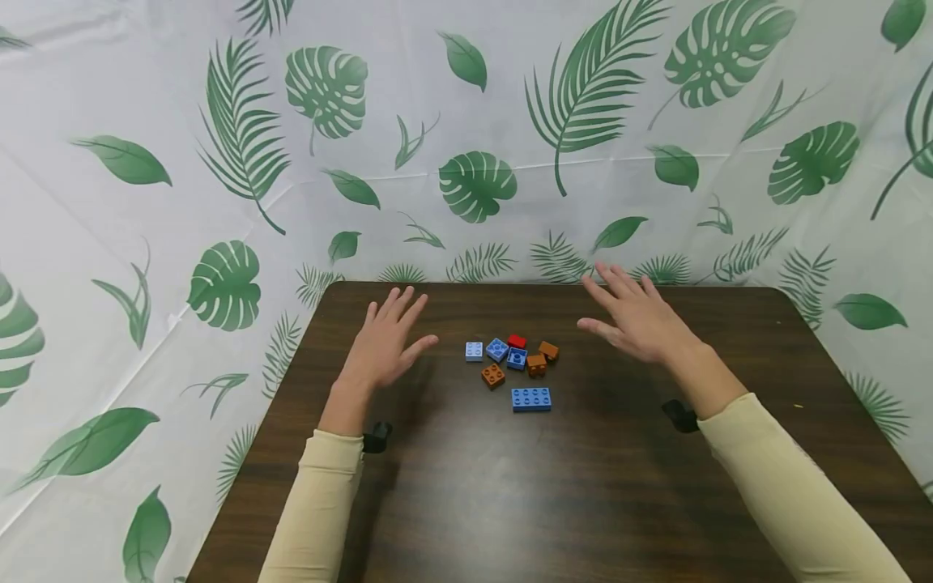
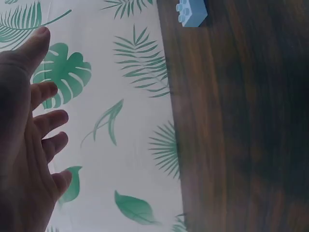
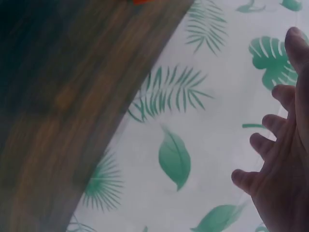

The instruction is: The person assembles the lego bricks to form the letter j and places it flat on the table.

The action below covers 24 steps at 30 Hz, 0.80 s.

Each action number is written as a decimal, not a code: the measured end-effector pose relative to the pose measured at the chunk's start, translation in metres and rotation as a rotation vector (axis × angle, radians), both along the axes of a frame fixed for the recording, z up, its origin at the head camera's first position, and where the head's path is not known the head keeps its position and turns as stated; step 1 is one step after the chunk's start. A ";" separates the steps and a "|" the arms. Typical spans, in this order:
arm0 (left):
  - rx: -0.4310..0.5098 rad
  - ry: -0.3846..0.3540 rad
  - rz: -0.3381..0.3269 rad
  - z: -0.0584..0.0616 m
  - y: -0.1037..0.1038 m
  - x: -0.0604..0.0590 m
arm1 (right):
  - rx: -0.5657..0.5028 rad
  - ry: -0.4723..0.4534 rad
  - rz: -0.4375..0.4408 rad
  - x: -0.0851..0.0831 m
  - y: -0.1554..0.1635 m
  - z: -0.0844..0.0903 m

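Observation:
Both hands hover over the dark table with fingers spread, holding nothing. The left hand is left of a loose group of toy building bricks, the right hand to their right. Closest to the left hand is a pale blue brick, whose end also shows in the left wrist view. Beside it lie two blue bricks, a red brick and orange-brown bricks. A longer blue brick lies nearer the front, studs up.
A brown wood-grain table extends under both arms. Behind it and to its left hangs a white cloth printed with green leaves. Dark straps sit at the wrists. A small yellow mark shows at the table's right.

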<state>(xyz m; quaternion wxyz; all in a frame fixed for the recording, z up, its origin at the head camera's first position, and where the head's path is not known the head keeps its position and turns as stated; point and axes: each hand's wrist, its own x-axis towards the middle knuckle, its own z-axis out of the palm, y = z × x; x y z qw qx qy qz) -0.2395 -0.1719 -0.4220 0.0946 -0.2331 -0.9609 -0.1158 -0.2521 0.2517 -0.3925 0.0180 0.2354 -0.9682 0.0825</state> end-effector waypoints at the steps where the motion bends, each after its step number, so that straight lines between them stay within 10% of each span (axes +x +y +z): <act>1: 0.017 -0.003 -0.011 -0.002 0.001 0.000 | -0.004 -0.001 0.005 0.000 -0.001 -0.002; 12: 0.213 -0.139 -0.090 -0.043 0.031 0.002 | -0.059 -0.069 0.136 0.010 -0.031 -0.056; 24: 0.098 -0.105 0.030 -0.089 0.091 0.011 | -0.122 0.051 0.249 0.011 -0.061 -0.105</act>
